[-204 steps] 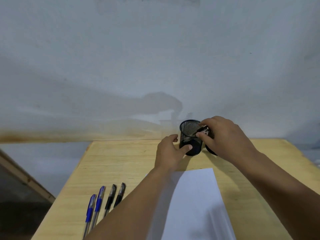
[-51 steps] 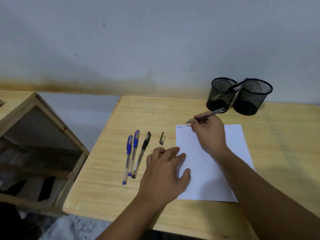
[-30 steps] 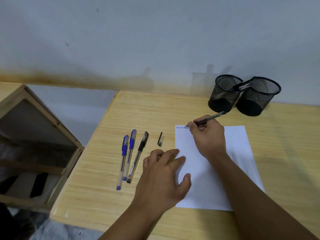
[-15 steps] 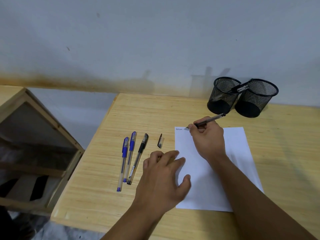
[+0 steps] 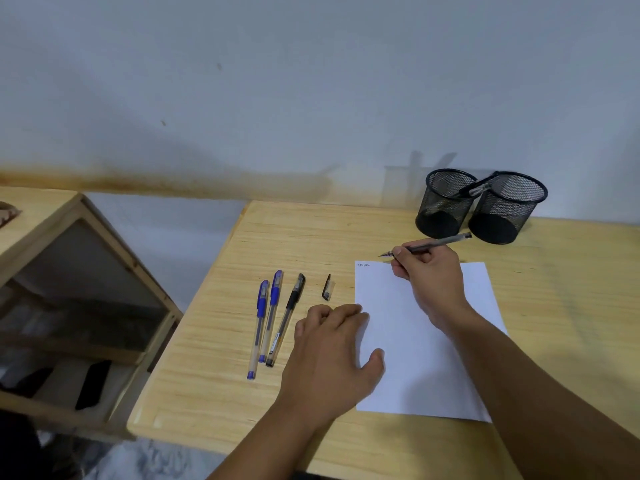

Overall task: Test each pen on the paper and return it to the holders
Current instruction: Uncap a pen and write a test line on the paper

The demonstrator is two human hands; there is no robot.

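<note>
Right hand (image 5: pixel 427 271) pinches the slim uncapped black-ink pen with the clear barrel (image 5: pixel 433 244); its tip, on the sheet half a second ago, is now lifted and sits just past the 12 o'clock edge of the white sheet of paper (image 5: pixel 415 341), over bare wood. A short scribble (image 5: pixel 363 264) shows at the sheet's 11 o'clock corner, so this pen's test mark looks made. Left hand (image 5: pixel 332 355) lies flat, fingers relaxed, holding nothing, thumb on the sheet's 9 o'clock edge, as before. The pen's small black cap (image 5: pixel 327 288) lies on the light wooden counter (image 5: pixel 311 237), just at 9 o'clock of the sheet's top corner. Further toward 9 o'clock lie two blue capped pens (image 5: pixel 266 317) and one black capped pen (image 5: pixel 289 313), side by side, untested by the look of it. Two black wire-mesh holders (image 5: pixel 481 206) stand touching at 1 o'clock of the sheet; one pen (image 5: pixel 478 189) leans across their rims. Judgement: recapping comes next, then the holder; three pens remain.
</note>
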